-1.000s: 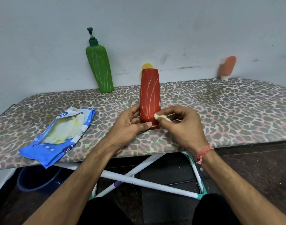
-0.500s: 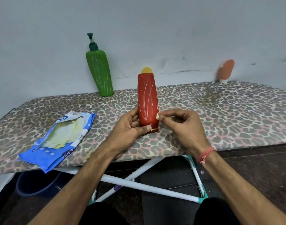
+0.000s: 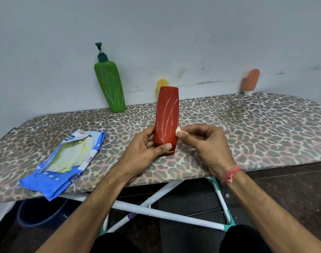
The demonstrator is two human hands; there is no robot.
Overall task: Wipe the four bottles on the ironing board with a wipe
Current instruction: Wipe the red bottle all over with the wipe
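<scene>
the red bottle (image 3: 167, 119) is held upright near the front edge of the ironing board (image 3: 247, 128), gripped low down by the left hand (image 3: 143, 148) with the thumb curled across its front. a small balled wipe (image 3: 179, 132) is pinched in the fingertips of the right hand (image 3: 207, 143) and pressed against the bottle's right side — white streaks are seen on the red surface. the green pump bottle (image 3: 110, 88), yellow bottle (image 3: 162, 86) and orange bottle (image 3: 250, 80) are stood against the wall. an opened blue wipe packet (image 3: 64, 161) is laid to the left.
</scene>
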